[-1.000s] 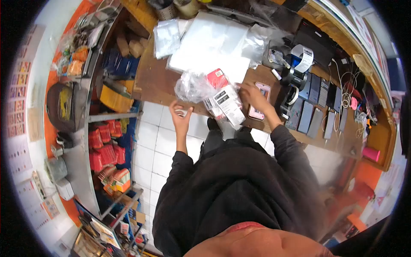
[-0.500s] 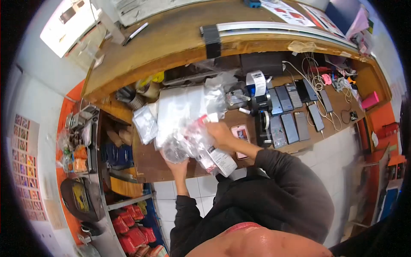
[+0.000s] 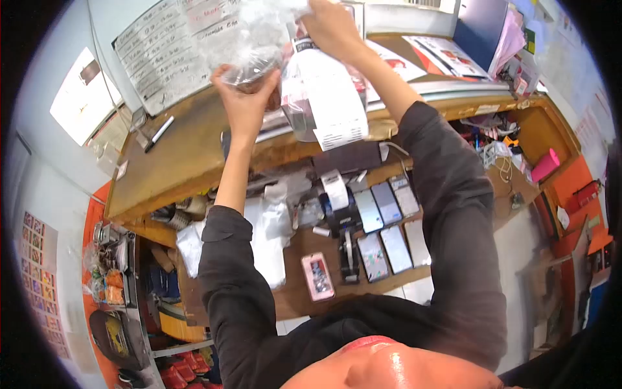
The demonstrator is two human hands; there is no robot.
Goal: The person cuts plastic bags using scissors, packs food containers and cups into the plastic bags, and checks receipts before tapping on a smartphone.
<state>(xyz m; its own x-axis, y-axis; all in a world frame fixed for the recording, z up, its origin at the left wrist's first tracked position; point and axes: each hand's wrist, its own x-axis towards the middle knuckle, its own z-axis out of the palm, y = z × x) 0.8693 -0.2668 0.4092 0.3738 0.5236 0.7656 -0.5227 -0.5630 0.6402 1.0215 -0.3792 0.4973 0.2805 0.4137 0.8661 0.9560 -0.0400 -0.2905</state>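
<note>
Both arms are raised over the upper counter (image 3: 168, 152). My left hand (image 3: 249, 97) curls around the lower part of a clear plastic bag (image 3: 256, 29), where a round, dark-filled container (image 3: 249, 68) shows through the plastic. Higher up and to the right, my right hand (image 3: 330, 29) is closed on the gathered plastic at the bag's top. A long white printed receipt (image 3: 334, 97) hangs below my right hand, in front of another clear bag-like packet (image 3: 297, 110); how these are attached is hidden.
Several phones (image 3: 382, 204) lie on the lower desk beside a label printer (image 3: 338, 211) and a pink-cased phone (image 3: 317, 277). Clear plastic bags (image 3: 262, 249) lie on the left. A marker (image 3: 159, 134) rests on the counter, and a written whiteboard (image 3: 162, 58) stands behind.
Both hands have lifted the plastic bag and receipt from the lower desk up over the counter. My view has tilted upward, and the pink phone is now uncovered.
</note>
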